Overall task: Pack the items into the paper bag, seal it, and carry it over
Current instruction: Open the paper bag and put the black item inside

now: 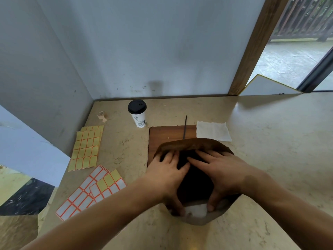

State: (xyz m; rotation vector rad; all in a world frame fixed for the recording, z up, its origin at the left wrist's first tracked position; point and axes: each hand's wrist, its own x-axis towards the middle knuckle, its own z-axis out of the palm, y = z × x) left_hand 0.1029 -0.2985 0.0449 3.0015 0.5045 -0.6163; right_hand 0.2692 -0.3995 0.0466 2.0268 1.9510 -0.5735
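The table (pixel 261 141) is pale beige stone, marbled with faint veins, smooth and softly glossy. On it lies a wooden board (pixel 167 134), dark brown with a satin grain. The paper bag (pixel 187 145) is matt brown kraft. The cup (pixel 139 118) is white printed paper under a matt black plastic lid (pixel 137 106). The napkin (pixel 213 130) is soft white tissue, lightly textured. The sticker sheets (pixel 86 147) are slick paper, yellow and white with orange lines. The wall (pixel 144 42) is matt grey-white, scuffed low down.
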